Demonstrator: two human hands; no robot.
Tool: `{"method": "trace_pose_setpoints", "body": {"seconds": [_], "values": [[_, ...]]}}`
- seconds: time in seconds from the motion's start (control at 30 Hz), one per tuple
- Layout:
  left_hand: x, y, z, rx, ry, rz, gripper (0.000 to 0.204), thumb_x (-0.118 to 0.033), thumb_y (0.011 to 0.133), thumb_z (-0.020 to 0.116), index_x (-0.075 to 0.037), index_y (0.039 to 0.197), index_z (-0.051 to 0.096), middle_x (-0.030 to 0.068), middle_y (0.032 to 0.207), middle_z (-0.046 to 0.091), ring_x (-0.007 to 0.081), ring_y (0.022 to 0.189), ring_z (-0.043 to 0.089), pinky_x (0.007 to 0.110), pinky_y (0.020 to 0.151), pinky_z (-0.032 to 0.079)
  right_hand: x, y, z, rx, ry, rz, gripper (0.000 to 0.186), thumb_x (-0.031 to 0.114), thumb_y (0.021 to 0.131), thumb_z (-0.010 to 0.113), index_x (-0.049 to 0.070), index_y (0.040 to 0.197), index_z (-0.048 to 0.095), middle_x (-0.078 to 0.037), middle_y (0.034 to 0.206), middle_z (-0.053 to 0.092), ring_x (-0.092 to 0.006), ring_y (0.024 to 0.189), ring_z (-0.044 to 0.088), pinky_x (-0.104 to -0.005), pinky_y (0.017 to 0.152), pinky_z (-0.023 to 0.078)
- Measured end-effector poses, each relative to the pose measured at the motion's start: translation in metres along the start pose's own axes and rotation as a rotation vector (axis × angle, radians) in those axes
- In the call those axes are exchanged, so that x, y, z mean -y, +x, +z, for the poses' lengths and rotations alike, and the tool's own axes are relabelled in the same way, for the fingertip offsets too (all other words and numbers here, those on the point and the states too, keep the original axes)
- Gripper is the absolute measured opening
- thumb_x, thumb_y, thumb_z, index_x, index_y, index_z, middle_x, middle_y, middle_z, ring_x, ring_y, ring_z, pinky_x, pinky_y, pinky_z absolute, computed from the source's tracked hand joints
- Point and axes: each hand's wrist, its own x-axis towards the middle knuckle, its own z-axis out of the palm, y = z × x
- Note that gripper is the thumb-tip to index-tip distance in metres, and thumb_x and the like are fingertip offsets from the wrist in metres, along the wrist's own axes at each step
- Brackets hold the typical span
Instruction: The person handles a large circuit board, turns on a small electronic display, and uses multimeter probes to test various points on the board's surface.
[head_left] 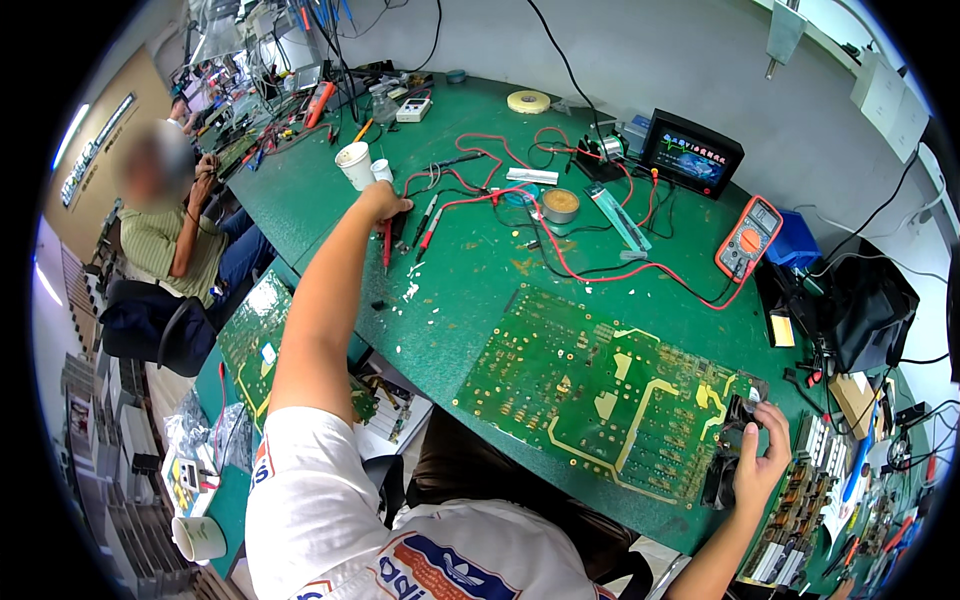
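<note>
A large green circuit board (590,395) lies on the green bench in front of me, solder side up, with black parts (722,475) along its right edge. My right hand (762,450) is at that edge, fingers curled against the black parts and gripping the board there. My left arm stretches far out over the bench. Its hand (383,203) is closed beside a small white cup (381,170), above a slim red tool (387,248); the fingers are partly hidden, so what they hold cannot be made out. Red and black test probes (430,232) rest just right of this hand.
Behind the board are a round tin (560,206), an orange multimeter (748,238), a small screen (690,152) and looping test leads. A larger paper cup (354,165) stands at the left. More boards (795,500) and tools crowd the right. Another person (175,225) sits at far left.
</note>
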Motion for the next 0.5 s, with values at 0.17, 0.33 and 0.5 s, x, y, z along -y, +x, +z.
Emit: {"method": "trace_pose_setpoints", "body": {"seconds": [0.17,0.33,0.5], "values": [[0.002,-0.001,-0.002,0.044,-0.077,-0.019,0.037,-0.028,0.090,0.071,0.006,0.103,0.065,0.0199,0.098,0.069,0.0320,0.076,0.072,0.044,0.058,0.063,-0.001,0.000,-0.001,-0.003,0.002,0.000,0.017,0.009,0.090,0.063,-0.004,0.101,0.066,-0.017,0.112,0.067,-0.0333,0.112,0.061,-0.0444,0.105,0.041],[0.008,0.002,-0.004,0.093,-0.111,-0.014,0.027,-0.013,0.084,0.071,0.007,0.101,0.065,0.0213,0.094,0.070,0.0325,0.071,0.072,0.043,0.055,0.062,-0.001,0.000,0.001,-0.016,0.026,-0.004,0.017,0.008,0.089,0.062,-0.004,0.101,0.066,-0.017,0.112,0.067,-0.0331,0.111,0.061,-0.0445,0.105,0.041],[-0.014,-0.013,0.000,0.032,0.193,0.085,0.021,-0.004,0.080,0.067,0.007,0.097,0.067,0.0230,0.094,0.071,0.0340,0.069,0.072,0.042,0.054,0.062,-0.004,-0.001,-0.001,-0.012,0.021,-0.008,0.016,0.007,0.089,0.063,-0.004,0.101,0.066,-0.017,0.112,0.067,-0.0330,0.111,0.062,-0.0445,0.105,0.042]]}}
